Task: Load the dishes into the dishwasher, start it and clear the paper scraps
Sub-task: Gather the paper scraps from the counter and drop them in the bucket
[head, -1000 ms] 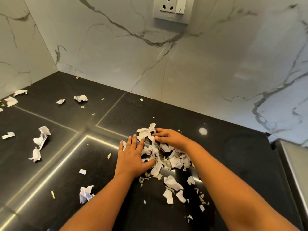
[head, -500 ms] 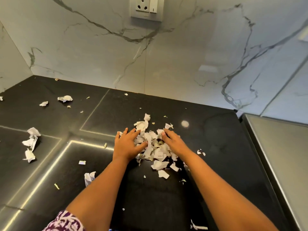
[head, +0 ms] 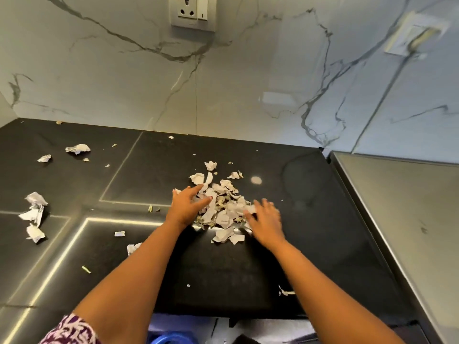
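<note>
A heap of torn white paper scraps (head: 221, 207) lies in the middle of the black countertop (head: 310, 219). My left hand (head: 186, 207) rests flat against the heap's left side, fingers spread and pointing into the paper. My right hand (head: 265, 219) is at the heap's right side, blurred, fingers straight and touching the scraps. Neither hand holds anything. More crumpled scraps (head: 34, 214) lie at the far left, a few scraps (head: 77, 148) near the back left, and a small scrap (head: 133, 248) sits beside my left forearm.
A marble wall with a socket (head: 192, 12) stands behind the counter. A steel surface (head: 397, 207) adjoins the counter on the right. Below the counter's front edge a blue object (head: 171, 340) shows. One scrap (head: 285, 291) lies near the front edge.
My right hand has slid from the heap's top to its right side, and the scraps are pushed closer together. The view has shifted right and closer to the counter's front edge.
</note>
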